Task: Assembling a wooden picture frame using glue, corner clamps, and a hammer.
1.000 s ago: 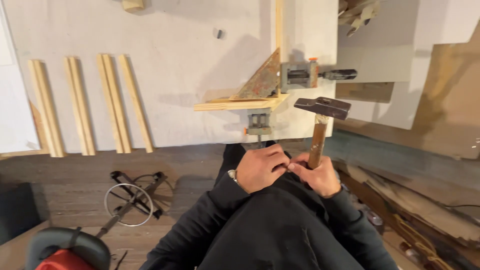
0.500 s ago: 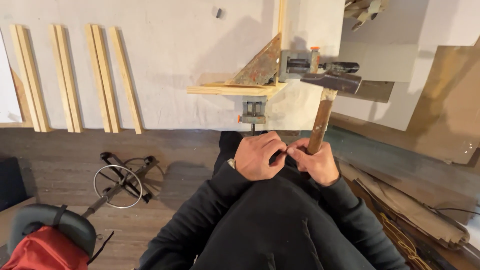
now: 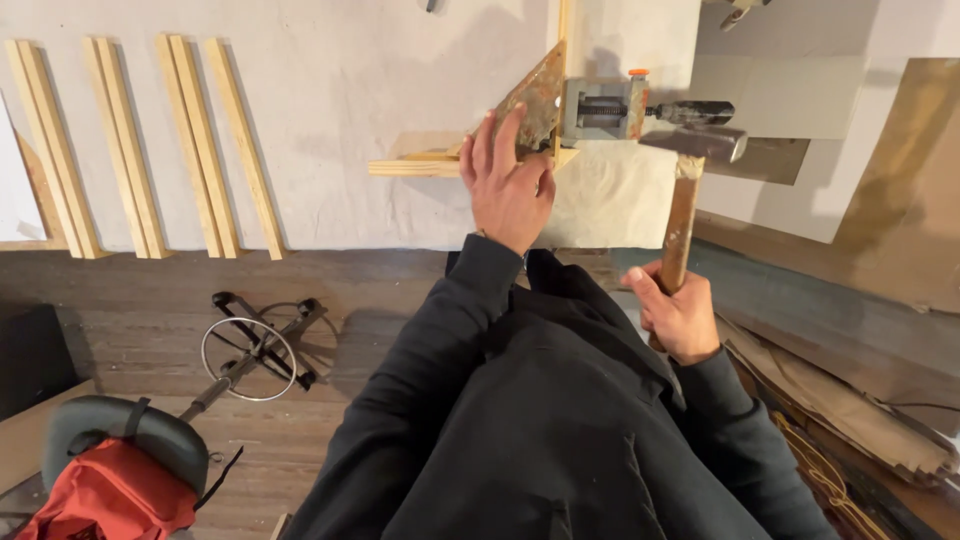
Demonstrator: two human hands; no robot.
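pale wooden strips joined at a right angle [image 3: 430, 163] lie on the white sheet-covered work surface [image 3: 330, 120], near its front edge and right of its middle, and the left hand [image 3: 508, 185] rests flat on them with the fingers spread and pointing away from the body, the fingertips [image 3: 487, 130] touching a rusty triangular metal corner plate [image 3: 530, 100]. just right of that plate sits a grey metal corner clamp with an orange cap and a black screw handle [image 3: 625, 108], gripping the joint where one strip runs away toward the far edge. the right hand [image 3: 680, 315] is closed around the lower part of a brown wooden hammer handle [image 3: 681, 225], fingers wrapped tight; the handle stands nearly upright and the grey steel hammer head [image 3: 697, 143] is level with the clamp's screw handle, just beside it, and whether they touch cannot be told. both arms wear black sleeves [image 3: 440, 340]. toward the left edge of the surface, well apart from the hands, 6 more light wooden strips [image 3: 150, 150] lie in 3 pairs, side by side. on the dark wooden floor [image 3: 120, 290] below the front edge lies a black metal stand with a wire ring [image 3: 250, 345], and in the lower left corner a red bag [image 3: 105, 490] sits under a grey padded seat [image 3: 125, 430]. brown boards [image 3: 900, 190] lean at the right.
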